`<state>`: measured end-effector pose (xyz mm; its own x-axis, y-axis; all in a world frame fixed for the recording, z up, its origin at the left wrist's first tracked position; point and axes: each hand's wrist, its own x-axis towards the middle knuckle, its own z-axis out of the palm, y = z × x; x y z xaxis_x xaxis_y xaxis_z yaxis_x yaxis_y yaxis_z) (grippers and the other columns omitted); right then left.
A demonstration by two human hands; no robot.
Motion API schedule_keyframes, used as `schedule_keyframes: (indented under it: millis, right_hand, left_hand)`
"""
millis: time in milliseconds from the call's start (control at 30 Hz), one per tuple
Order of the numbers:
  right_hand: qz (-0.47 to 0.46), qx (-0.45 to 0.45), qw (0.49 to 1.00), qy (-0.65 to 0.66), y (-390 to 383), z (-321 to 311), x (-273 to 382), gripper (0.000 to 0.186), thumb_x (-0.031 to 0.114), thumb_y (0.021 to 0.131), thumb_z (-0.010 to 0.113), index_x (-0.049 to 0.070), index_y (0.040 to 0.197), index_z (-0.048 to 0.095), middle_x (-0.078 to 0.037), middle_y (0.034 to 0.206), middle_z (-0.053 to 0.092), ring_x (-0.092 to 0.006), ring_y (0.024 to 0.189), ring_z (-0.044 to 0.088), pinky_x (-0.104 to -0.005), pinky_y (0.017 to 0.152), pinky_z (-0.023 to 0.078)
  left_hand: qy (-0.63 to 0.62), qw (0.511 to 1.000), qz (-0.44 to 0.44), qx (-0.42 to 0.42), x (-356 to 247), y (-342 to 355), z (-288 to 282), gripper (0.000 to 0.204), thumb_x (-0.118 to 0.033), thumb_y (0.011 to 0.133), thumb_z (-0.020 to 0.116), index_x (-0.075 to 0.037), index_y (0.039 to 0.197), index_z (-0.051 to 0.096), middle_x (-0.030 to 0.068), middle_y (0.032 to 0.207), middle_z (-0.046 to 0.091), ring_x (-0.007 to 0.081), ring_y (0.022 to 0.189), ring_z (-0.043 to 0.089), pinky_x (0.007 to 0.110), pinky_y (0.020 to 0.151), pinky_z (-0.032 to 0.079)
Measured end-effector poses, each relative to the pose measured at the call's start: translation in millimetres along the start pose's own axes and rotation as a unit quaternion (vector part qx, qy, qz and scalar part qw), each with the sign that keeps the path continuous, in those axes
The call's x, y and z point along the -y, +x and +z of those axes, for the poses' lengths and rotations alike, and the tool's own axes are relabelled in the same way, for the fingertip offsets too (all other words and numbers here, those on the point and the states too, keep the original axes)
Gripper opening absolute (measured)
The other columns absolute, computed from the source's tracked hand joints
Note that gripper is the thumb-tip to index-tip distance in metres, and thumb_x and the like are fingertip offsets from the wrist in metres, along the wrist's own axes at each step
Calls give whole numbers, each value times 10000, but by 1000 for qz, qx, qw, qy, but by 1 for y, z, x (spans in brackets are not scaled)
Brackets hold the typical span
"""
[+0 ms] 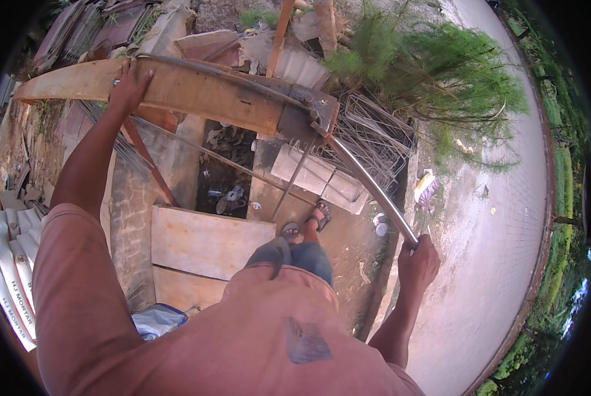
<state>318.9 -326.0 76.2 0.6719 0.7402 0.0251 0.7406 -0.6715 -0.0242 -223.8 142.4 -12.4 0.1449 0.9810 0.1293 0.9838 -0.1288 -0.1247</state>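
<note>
A long wooden beam [210,99] crosses the far side, with a dark metal plate [312,109] bearing short upright pins on its right end. Along the beam's far edge runs a thin steel bar [233,80] that reaches the pins. My left hand [129,86] is over the beam near the bar's left end, its fingers curled across the bar and the far edge. My right hand [419,263] is wrapped around the lower end of a long shiny steel bending lever [374,188]. The lever's other end meets the plate beside the pins.
Bent steel stirrups [368,135] lie in a pile right of the plate, below a feathery green bush [434,72]. Pale concrete blocks [318,175] and a wooden board [210,241] are near my feet. White sacks [15,264] are stacked at left. A paved road [487,251] runs along the right.
</note>
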Motion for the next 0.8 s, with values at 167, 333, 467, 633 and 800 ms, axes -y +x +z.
schedule_keyframes:
  millis: [167,333,467,633,800]
  right_hand:
    - [-24,32,999,-12,31,2,-21,218,232,805,678,40,764,583,-208,737,630,-415,733,613,-491,663,473]
    - [-91,16,995,-48,77,12,-42,196,246,798,683,74,759,597,-188,712,633,-408,704,620,-486,640,483]
    - [-134,14,989,-55,95,4,-40,191,225,803,660,71,721,583,-194,689,624,-403,681,618,-486,618,483]
    - [-110,47,992,-47,70,-2,-35,167,189,802,645,60,741,558,-201,696,616,-414,700,610,-496,639,475]
    - [-68,12,997,-20,36,-1,-28,167,164,774,658,51,758,536,-194,703,604,-417,707,593,-505,630,445]
  left_hand:
    - [24,999,-15,21,-32,7,-13,803,-620,924,370,-86,1501,204,171,1557,190,341,1442,167,488,1150,188]
    - [10,999,-47,23,-35,0,-20,791,-603,920,388,-97,1501,207,164,1561,180,334,1441,168,486,1154,187]
    - [-6,998,-53,39,-38,-5,-29,792,-602,913,397,-109,1502,208,163,1560,184,332,1443,160,486,1158,180]
    - [-2,998,-52,37,-37,-5,-25,801,-612,912,387,-110,1506,198,162,1563,174,331,1447,150,485,1161,172]
    - [-25,997,-50,47,-36,-2,-25,803,-616,917,377,-100,1505,196,185,1560,168,347,1442,158,491,1155,181]
